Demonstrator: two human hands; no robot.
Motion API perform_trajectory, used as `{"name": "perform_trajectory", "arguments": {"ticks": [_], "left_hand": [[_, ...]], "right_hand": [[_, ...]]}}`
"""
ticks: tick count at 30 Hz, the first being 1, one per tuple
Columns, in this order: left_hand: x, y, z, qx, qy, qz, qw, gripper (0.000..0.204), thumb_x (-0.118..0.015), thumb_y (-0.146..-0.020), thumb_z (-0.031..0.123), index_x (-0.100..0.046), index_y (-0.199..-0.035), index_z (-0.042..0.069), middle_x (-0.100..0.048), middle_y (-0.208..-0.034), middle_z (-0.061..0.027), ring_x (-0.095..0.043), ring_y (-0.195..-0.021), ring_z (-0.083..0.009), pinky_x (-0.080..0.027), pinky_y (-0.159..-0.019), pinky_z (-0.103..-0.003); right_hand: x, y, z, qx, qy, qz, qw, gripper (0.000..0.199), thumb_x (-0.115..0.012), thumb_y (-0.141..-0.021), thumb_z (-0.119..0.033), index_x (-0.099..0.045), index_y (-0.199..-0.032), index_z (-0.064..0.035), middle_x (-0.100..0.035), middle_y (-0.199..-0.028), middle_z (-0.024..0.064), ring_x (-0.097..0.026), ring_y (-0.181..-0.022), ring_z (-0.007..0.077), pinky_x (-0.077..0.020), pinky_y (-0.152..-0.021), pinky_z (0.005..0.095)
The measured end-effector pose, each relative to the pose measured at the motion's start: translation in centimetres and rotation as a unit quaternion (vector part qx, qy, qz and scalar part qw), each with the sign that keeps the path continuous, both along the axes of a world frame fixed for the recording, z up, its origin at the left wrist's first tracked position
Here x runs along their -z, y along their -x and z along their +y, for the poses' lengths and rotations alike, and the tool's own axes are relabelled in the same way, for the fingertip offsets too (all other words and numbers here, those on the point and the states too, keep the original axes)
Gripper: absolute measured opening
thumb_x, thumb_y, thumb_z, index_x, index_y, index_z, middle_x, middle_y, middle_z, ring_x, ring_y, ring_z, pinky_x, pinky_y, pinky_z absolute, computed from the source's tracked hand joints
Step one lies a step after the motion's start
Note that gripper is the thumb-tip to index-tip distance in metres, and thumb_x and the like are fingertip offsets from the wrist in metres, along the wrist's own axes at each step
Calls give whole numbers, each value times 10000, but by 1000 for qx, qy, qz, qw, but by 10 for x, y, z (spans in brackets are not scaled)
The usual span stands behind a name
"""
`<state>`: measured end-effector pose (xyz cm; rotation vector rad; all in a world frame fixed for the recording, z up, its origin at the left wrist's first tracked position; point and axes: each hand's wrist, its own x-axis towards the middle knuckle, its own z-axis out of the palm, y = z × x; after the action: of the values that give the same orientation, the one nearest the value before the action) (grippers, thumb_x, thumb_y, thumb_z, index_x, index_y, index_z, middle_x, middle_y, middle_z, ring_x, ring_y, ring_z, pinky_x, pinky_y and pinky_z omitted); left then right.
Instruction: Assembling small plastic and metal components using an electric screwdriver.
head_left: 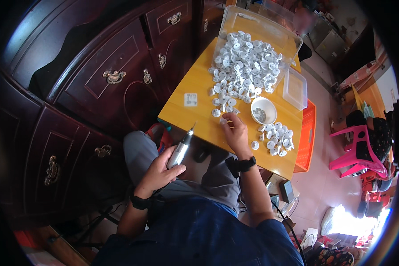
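My left hand (158, 173) is wrapped round a silver and black electric screwdriver (179, 153), its thin bit pointing up and away over the near edge of the yellow table (181, 116). At that table my right hand (236, 133) pinches a small white plastic part (223, 120) between thumb and fingers; the fingers partly cover it. Beyond it a big heap of like white round parts (248, 62) spills out of a clear plastic bin (292, 37) lying at the far end. To its right stand a white bowl (272, 106) with small metal pieces and a smaller group of white parts (277, 138).
A clear shallow lid or tray (295, 88) lies on the table's right edge, beside an orange crate (307, 137). A square paper label (190, 99) lies at the left. Dark wooden cabinets (93, 88) close off the left side. A pink stool (355, 142) stands at the right.
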<state>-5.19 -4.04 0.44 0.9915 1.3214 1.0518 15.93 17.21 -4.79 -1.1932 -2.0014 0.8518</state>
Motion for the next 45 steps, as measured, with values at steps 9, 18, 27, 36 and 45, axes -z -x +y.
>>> {"name": "perform_trajectory", "arguments": {"ticks": [9, 18, 27, 36, 45], "left_hand": [[-6, -14, 6, 32, -5, -21, 999, 623, -688, -935, 102, -390, -1476, 15, -553, -921, -18, -535, -616, -57, -478, -542, -217], [-7, -32, 17, 63, -7, 24, 998, 599, -732, -921, 185, -452, -1429, 34, -637, -946, -52, -596, -690, -72, -514, -582, -243], [3, -39, 25, 78, -15, 75, 994, 616, -739, -912, 199, -444, -1427, 37, -629, -951, -64, -606, -736, -102, -512, -649, -264], [4, -43, 31, 91, -28, 85, 992, 635, -736, -924, 204, -420, -1453, 48, -569, -848, 12, -536, -613, -43, -477, -536, -214], [2, -46, 36, 94, -28, 84, 992, 636, -743, -917, 192, -423, -1447, 45, -582, -849, 5, -538, -601, -42, -477, -528, -212]], "right_hand": [[-1, -24, -11, -107, 469, 548, 684, 254, -592, -1005, -89, -565, -1257, -92, -674, -1162, 46, -649, -941, 120, -511, -764, 233], [9, -11, -19, -30, 303, 393, 867, 176, -569, -963, 20, -572, -1114, -68, -675, -1160, 78, -657, -976, 127, -530, -812, 245], [8, -14, -20, 2, 189, 303, 934, 144, -613, -951, 3, -581, -1085, -42, -678, -1127, 63, -656, -1025, 136, -520, -848, 252], [17, -17, -21, 11, 236, 378, 895, 150, -613, -945, 6, -579, -1083, -44, -649, -997, 32, -650, -964, 138, -518, -846, 267], [13, -18, -23, 4, 270, 368, 890, 256, -591, -973, 1, -549, -1224, -24, -637, -1021, 52, -654, -907, 122, -537, -808, 237]]}}
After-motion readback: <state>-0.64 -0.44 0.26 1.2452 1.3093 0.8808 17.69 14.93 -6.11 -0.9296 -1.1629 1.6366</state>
